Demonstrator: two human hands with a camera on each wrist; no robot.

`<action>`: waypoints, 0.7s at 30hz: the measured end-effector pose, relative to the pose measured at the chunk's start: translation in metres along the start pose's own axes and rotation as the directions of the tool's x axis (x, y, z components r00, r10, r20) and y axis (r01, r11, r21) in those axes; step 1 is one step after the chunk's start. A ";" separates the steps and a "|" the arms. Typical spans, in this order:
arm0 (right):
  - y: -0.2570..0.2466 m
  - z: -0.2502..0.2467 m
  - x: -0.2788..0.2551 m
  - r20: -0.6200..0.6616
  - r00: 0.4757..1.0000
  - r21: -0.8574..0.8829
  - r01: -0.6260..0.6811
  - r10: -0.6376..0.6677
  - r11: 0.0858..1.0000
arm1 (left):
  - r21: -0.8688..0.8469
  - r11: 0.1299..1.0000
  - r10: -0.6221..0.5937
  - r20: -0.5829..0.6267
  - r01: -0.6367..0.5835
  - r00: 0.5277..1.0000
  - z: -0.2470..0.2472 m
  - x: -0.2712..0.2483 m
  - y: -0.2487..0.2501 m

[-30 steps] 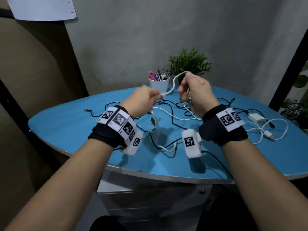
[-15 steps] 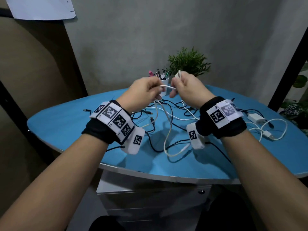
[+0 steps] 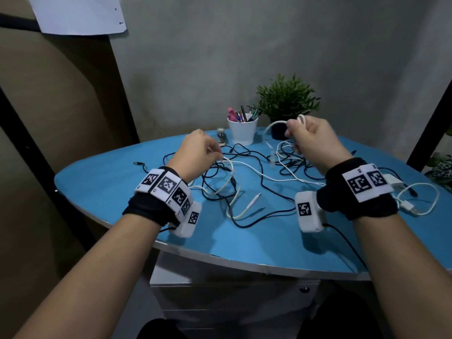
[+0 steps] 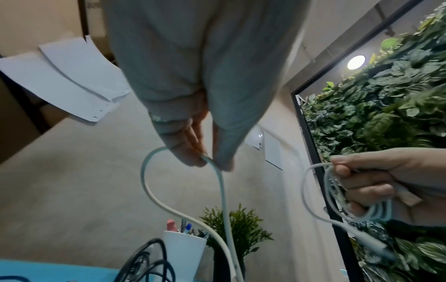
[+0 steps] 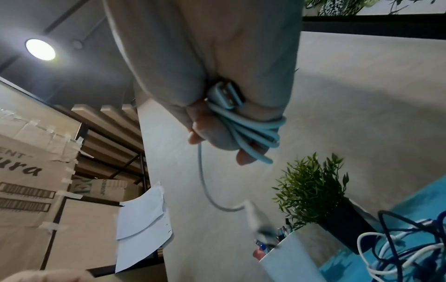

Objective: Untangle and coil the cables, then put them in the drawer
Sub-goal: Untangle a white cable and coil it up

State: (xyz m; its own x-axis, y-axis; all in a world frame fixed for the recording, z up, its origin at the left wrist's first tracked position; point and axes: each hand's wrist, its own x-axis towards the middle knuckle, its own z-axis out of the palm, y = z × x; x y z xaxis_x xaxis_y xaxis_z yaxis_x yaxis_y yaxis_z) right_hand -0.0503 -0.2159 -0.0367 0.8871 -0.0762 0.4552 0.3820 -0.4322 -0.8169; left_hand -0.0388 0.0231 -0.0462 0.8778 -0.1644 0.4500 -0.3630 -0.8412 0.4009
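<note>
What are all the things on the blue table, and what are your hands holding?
Table: one, blue top, in front of the person.
Coiled cable: one, white, looped in the right hand, plug end dangling.
Loose white cable: one, pinched by the left hand, trailing into the pile.
Black cables: several, tangled mid-table; exact count unclear.
White cable with charger: one, at the table's right edge.
Pen cup: one, white, holding pens, at the back.
Potted plant: one, green, beside the cup.
Drawer unit: one, grey, under the table.
Paper: white, on the wall, top left.
Left hand: pinching.
Right hand: gripping.
</note>
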 end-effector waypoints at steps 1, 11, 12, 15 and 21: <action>0.001 -0.003 0.000 -0.023 1.000 0.016 -0.014 0.014 1.000 | -0.006 0.999 -0.039 -0.047 0.038 0.998 -0.002 0.000 -0.003; 0.004 0.013 -0.010 0.056 0.998 0.193 -0.033 0.023 0.981 | -0.111 0.994 0.017 0.009 -0.015 1.000 -0.005 -0.015 0.013; 0.003 0.018 -0.013 0.074 0.997 0.223 -0.039 0.023 0.974 | -0.167 0.984 0.061 -0.020 -0.063 0.998 -0.002 -0.019 0.019; -0.002 0.032 -0.024 0.148 0.989 0.351 -0.081 0.030 0.933 | -0.340 0.935 0.088 -0.061 -0.104 0.994 0.011 -0.027 0.029; -0.007 0.047 -0.044 0.294 0.956 0.549 -0.191 0.026 0.814 | -0.637 0.768 0.004 -0.105 -0.070 0.994 0.028 -0.036 0.032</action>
State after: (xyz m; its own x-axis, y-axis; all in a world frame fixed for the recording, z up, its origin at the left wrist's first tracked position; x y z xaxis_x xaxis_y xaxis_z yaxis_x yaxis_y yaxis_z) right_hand -0.0799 -0.1673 -0.0676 0.9337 0.1797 0.3096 0.2837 0.1557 -0.9462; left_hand -0.0735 -0.0129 -0.0721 0.8386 -0.1125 0.5330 -0.5395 -0.3059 0.7844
